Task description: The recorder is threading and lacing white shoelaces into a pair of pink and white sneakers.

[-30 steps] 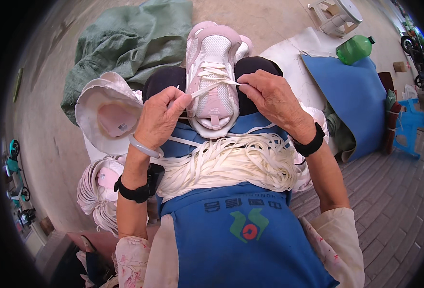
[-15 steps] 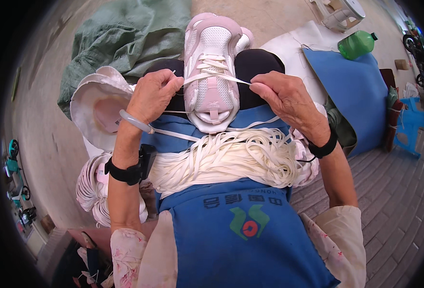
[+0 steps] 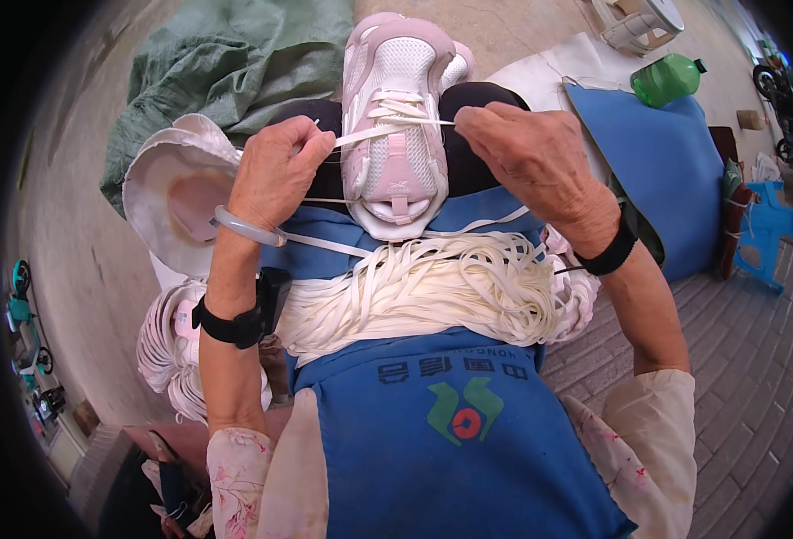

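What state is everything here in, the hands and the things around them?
Left hand: closed, pinching white lace
Right hand: closed, pinching white lace
White lace: drawn out straight to both hands
Pink-and-white shoe: laced only partway
Lace bundle: loosely heaped
Green bottle: capped
Green sheet: crumpled

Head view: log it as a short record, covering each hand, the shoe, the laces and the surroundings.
Left hand: pinching white lace
Right hand: pinching white lace, opposite side
Shoe: pink and white, lace crossing its front
Loose laces: cream bundle across blue apron
Left surroundings: green tarp
Right surroundings: blue sheet, green bottle
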`<state>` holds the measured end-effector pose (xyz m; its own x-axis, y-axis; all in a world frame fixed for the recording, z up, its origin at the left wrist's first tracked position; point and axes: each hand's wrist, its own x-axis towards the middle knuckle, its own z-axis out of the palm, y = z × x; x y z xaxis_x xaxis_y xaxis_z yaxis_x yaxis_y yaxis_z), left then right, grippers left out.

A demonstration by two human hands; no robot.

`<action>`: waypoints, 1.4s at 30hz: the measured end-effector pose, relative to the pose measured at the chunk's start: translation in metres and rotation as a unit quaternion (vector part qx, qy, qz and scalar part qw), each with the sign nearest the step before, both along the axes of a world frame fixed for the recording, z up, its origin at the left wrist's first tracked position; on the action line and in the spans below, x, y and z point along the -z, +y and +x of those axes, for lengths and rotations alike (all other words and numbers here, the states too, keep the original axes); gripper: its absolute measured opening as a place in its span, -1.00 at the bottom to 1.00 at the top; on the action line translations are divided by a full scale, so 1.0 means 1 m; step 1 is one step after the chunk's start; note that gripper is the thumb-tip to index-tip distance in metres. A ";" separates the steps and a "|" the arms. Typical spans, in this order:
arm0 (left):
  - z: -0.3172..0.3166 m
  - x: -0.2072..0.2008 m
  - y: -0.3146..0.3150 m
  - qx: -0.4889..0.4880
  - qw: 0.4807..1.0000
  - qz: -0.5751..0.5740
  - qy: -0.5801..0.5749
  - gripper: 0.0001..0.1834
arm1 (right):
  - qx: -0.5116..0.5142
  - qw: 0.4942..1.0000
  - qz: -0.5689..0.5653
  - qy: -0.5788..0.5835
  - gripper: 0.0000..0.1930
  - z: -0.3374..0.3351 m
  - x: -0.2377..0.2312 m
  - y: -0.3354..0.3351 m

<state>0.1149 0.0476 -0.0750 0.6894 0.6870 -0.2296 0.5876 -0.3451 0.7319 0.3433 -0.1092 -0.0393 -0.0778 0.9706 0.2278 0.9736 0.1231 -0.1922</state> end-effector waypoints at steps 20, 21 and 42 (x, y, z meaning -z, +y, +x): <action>-0.010 -0.001 -0.057 -0.120 0.964 -0.094 -0.220 -0.83 | -0.018 0.975 -0.154 0.162 -0.89 -0.004 0.004 -0.068; -0.006 0.002 -0.059 -0.114 0.971 -0.077 -0.195 -0.84 | -0.026 0.977 -0.165 0.135 -0.91 -0.006 0.005 -0.066; 0.016 0.004 -0.034 -0.192 0.932 -0.191 -0.241 -0.85 | 0.008 0.990 -0.133 0.053 -0.92 -0.013 0.017 -0.053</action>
<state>0.1311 0.0136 -0.0789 0.4959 0.8360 -0.2351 0.1853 0.1626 0.9691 0.3301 -0.1618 -0.0563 -0.0505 0.9983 -0.0305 0.9474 0.0382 -0.3176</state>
